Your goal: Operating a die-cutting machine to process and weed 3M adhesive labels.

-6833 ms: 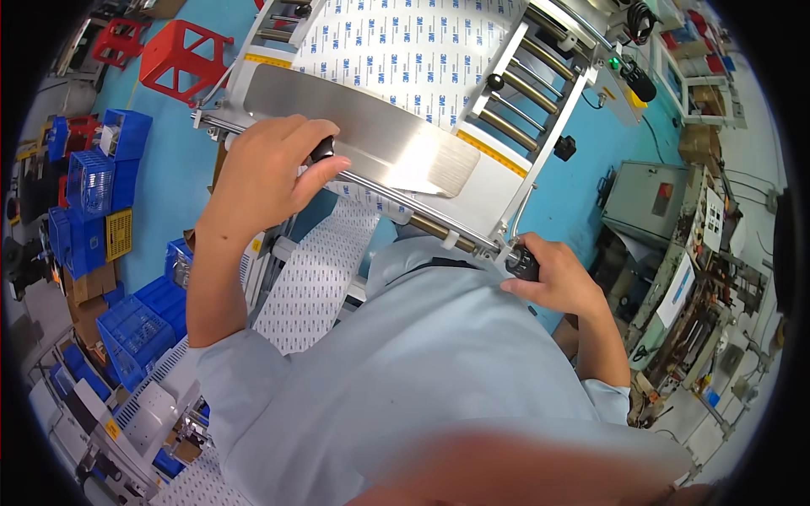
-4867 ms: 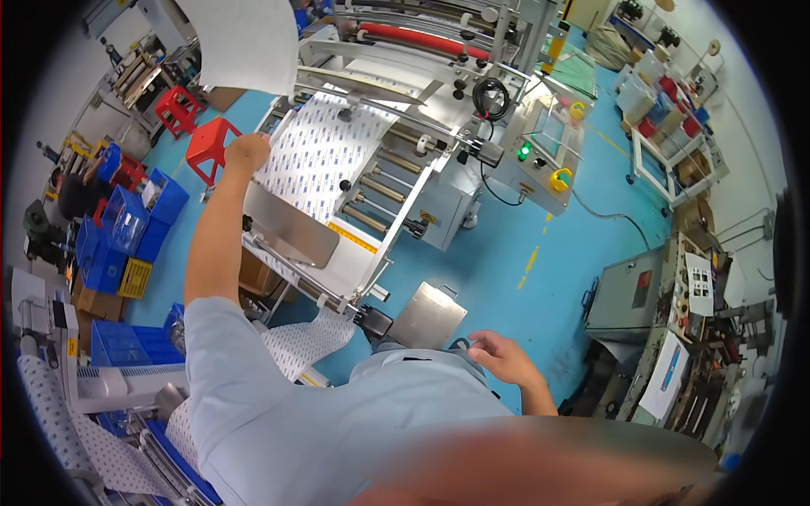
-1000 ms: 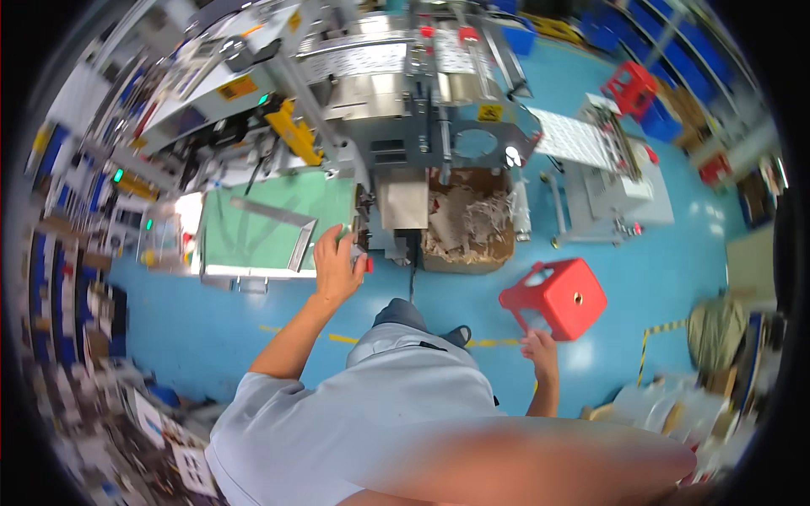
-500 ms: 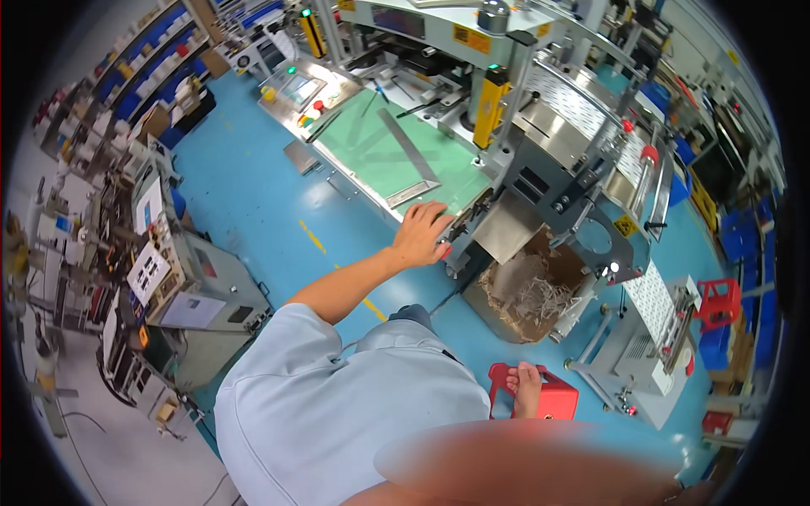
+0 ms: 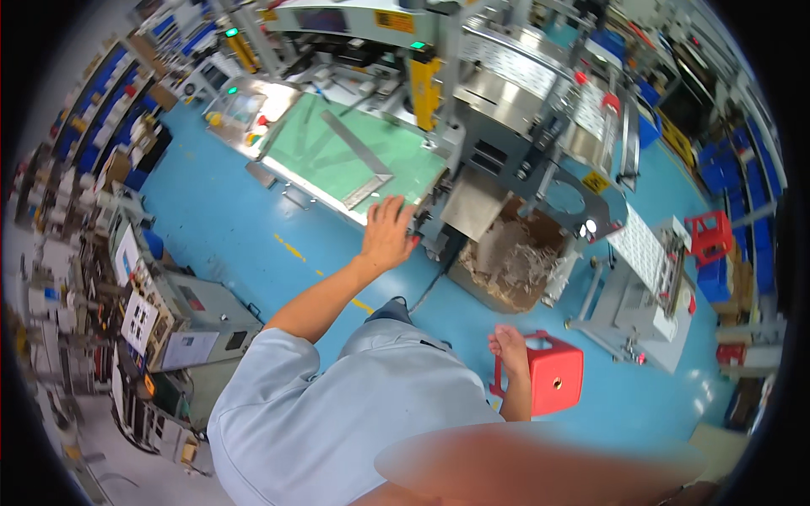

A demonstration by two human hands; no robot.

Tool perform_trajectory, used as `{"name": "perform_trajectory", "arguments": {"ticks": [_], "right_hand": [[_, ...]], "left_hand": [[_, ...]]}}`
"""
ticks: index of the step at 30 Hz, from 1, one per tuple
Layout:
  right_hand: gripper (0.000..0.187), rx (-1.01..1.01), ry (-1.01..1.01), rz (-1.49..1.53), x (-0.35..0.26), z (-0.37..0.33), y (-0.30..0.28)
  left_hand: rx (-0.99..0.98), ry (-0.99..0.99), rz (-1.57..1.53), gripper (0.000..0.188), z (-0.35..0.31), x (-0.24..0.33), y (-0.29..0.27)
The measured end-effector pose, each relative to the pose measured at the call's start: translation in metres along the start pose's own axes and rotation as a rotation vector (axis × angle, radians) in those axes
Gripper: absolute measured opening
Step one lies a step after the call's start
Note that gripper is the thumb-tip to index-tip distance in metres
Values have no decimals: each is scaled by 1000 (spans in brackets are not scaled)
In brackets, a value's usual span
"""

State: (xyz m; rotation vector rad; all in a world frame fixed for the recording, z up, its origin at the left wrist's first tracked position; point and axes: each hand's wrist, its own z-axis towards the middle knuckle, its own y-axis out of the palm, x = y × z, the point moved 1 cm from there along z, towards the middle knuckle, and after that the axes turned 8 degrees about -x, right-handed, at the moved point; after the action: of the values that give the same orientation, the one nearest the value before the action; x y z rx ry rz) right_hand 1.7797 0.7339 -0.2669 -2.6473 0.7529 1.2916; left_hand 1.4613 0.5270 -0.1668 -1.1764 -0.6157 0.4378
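My left hand [image 5: 390, 232] is open, fingers spread, at the near right corner of a green-topped machine table [image 5: 291, 148]. Its fingertips overlap the table's edge; whether they touch I cannot tell. Just beyond them lies an L-shaped metal square [image 5: 354, 145] on the green surface, its short leg along the near edge. A red knob [image 5: 414, 241] shows beside my thumb. My right hand [image 5: 510, 347] is lower and to the right, fingers curled in, with nothing visible in them. It hangs beside a red plastic stool [image 5: 557, 377], partly overlapping its left side.
Right of the table stands a grey machine with a metal chute [image 5: 472, 205] above a cardboard box [image 5: 516, 270] of shredded scrap. A wheeled stand [image 5: 645, 304] and another red stool [image 5: 709, 238] are further right. A grey cabinet [image 5: 202, 325] stands left on the blue floor [image 5: 219, 219].
The whole view has shifted, with the table and machines now further left. My right hand has moved up and left, off the stool's top. My left hand stays near the table corner.
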Motion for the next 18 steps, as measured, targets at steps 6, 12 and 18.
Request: {"name": "perform_trajectory", "arguments": {"ticks": [6, 12, 18], "right_hand": [[19, 59, -115, -12, -15, -6, -14], [22, 137, -64, 9, -39, 0, -58], [24, 305, -88, 102, -27, -19, -126]], "left_hand": [[48, 38, 26, 60, 1, -11, 6], [80, 85, 99, 59, 14, -6, 18], [55, 113, 156, 56, 12, 8, 15]]}}
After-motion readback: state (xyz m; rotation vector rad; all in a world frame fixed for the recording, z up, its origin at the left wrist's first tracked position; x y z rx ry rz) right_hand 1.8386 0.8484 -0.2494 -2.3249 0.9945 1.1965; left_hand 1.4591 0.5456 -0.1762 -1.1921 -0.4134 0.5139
